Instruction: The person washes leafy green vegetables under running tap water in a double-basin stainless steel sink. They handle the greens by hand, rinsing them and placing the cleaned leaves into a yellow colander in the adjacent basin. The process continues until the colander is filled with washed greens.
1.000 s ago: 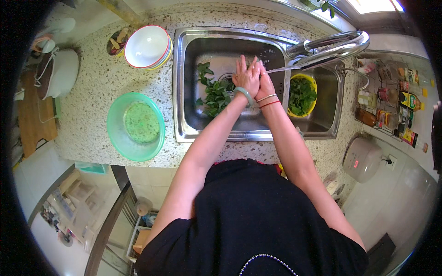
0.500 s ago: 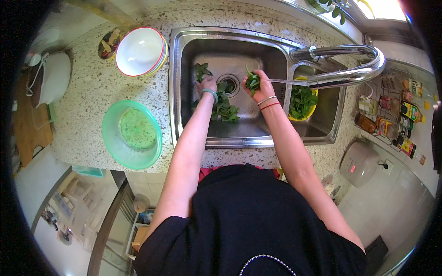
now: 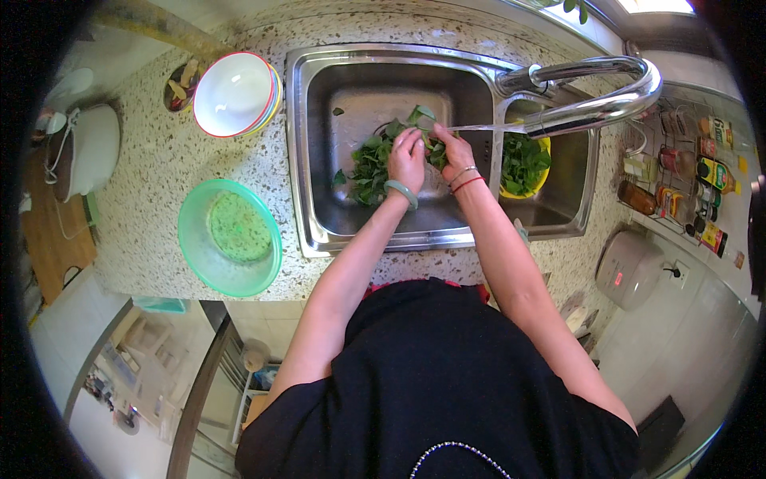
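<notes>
One fisheye view looks down from the person's head, past the near torso (image 3: 447, 383), onto sink (image 3: 431, 239) and counter (image 3: 152, 160).

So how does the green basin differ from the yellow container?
The green basin stands on the counter; the yellow container is in the sink's smaller compartment. The yellow container is heaped with leafy greens, while the green basin shows no such heap. The green basin looks larger than the yellow container. Both look round and open-topped.
</notes>
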`<state>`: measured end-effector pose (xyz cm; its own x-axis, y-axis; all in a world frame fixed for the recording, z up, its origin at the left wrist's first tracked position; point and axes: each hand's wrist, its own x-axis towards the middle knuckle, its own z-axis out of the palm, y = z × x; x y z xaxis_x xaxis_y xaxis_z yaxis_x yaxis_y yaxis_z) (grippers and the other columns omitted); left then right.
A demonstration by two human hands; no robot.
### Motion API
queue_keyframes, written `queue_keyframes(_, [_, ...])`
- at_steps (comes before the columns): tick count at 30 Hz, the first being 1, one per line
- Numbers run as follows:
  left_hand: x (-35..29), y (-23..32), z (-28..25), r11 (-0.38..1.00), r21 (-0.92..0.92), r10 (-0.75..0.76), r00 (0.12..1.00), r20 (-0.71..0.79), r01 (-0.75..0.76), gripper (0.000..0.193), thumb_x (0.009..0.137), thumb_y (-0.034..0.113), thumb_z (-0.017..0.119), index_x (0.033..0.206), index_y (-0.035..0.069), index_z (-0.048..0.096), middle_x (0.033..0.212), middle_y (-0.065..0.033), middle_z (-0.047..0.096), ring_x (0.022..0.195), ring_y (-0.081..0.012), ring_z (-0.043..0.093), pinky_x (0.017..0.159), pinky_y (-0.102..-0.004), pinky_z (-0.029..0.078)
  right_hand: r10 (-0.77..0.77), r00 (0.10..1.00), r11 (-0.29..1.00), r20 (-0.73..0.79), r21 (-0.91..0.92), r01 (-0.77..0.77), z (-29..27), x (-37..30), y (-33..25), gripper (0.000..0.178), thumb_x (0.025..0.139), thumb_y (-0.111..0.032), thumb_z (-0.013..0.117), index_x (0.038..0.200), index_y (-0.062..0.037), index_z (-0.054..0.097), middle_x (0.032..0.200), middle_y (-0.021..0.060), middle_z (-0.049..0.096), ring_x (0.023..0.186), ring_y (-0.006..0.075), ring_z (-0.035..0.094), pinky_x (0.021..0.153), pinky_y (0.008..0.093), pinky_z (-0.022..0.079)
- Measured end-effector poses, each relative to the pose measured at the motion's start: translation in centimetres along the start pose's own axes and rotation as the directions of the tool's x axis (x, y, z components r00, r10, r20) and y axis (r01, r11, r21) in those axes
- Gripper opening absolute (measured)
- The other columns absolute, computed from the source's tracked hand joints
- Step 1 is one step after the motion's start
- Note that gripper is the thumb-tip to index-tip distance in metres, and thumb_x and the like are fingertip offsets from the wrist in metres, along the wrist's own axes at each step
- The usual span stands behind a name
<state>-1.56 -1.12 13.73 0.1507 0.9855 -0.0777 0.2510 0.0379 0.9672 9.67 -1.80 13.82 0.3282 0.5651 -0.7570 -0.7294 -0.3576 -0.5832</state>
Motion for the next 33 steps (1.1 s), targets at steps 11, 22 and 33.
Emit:
queue_keyframes(11, [-0.7, 0.3, 0.0, 0.913, -0.385, -0.134, 0.991, 0.029, 0.135, 0.022, 0.078, 0.001, 0.057, 0.100, 0.003, 0.057, 0.092, -0.0058, 0.059, 0.079, -0.0114, 0.055, 0.072, -0.0238, 0.045, -0.065, 0.988, 0.993, 0.143, 0.105, 0.050, 0.1, -2.3, -1.6, 0.023, 0.078, -0.004, 0.059, 0.100, -0.0010, 0.053, 0.075, 0.0046, 0.058, 0.062, 0.0145, 0.054, 0.058, 0.0290, 0.047])
queue_keyframes(22, [1.4, 3.4, -1.4, 0.255, -0.585, -0.459, 0.629, 0.627, 0.770, 0.029, 0.089, 0.038, 0.044, 0.103, 0.015, 0.055, 0.098, 0.0003, 0.057, 0.089, -0.0116, 0.053, 0.073, -0.0304, 0.043, 0.048, 0.982, 0.967, 0.181, 0.238, -0.091, 0.1, -3.0, -2.4, 0.020, 0.084, -0.012, 0.050, 0.102, -0.0077, 0.057, 0.084, 0.0023, 0.059, 0.077, 0.0164, 0.056, 0.066, 0.0325, 0.046])
queue_keyframes(33, [1.7, 1.8, 0.7, 0.699, -0.528, -0.459, 0.869, 0.185, 0.482, 0.012, 0.085, 0.016, 0.057, 0.083, 0.006, 0.061, 0.080, 0.0001, 0.061, 0.072, -0.0054, 0.051, 0.067, -0.0209, 0.042, -0.067, 0.971, 0.993, 0.229, -0.081, 0.088, 1.6, -4.8, -2.9, 0.036, 0.071, -0.014, 0.071, 0.101, -0.0032, 0.056, 0.090, 0.0041, 0.059, 0.079, 0.0130, 0.056, 0.070, 0.0247, 0.045])
